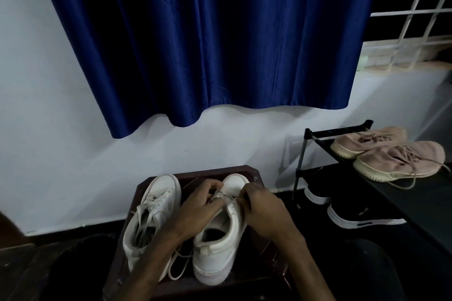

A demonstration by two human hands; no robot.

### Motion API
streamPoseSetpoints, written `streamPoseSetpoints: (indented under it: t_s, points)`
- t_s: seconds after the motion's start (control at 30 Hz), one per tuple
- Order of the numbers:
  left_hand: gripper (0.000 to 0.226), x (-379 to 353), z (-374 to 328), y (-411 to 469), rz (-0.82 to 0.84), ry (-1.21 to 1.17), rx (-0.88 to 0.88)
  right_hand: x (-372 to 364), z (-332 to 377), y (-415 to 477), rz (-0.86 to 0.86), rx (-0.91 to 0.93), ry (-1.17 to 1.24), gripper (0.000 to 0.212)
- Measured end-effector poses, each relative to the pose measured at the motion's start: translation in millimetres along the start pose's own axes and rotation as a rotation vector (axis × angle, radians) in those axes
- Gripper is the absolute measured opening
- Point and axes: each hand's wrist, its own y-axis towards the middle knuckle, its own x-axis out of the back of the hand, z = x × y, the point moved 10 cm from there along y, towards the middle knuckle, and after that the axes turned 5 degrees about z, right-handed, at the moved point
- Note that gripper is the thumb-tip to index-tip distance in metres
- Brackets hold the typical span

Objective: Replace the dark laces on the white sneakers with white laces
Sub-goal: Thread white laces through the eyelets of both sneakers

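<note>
both hands (pixel 259 205) pinching white lace (pixel 218 195), over right sneaker (pixel 220 239)

Place: a room in a home, beside a window.
Window: a deep blue curtain (pixel 208 39) hangs over a pale wall (pixel 49 129); a white metal grille (pixel 415 7) shows to its right.
Storage: a black shoe rack (pixel 342 129) by the wall holds pink sneakers (pixel 396 159) on top and black sneakers (pixel 362 215) below.
Furniture: a small dark wooden tabletop (pixel 252 171) carries white sneakers (pixel 151 215).
</note>
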Motion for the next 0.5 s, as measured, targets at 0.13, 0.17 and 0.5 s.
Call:
streamPoseSetpoints:
  t_s: [0.13, 0.17, 0.5]
  points:
    - [0.035, -8, 4, -11, 0.045, -0.061, 0.032, -10, 1, 3, 0.005, -0.013, -0.034, 0.02]
    - [0.04, -10, 3, -12, 0.051, -0.023, 0.03, -11, 2, 5, -0.007, -0.02, -0.048, 0.022]
    - [0.029, 8, -13, -17, -0.21, 0.241, 0.049, -9, -29, 15, 0.064, -0.074, 0.09, 0.017]
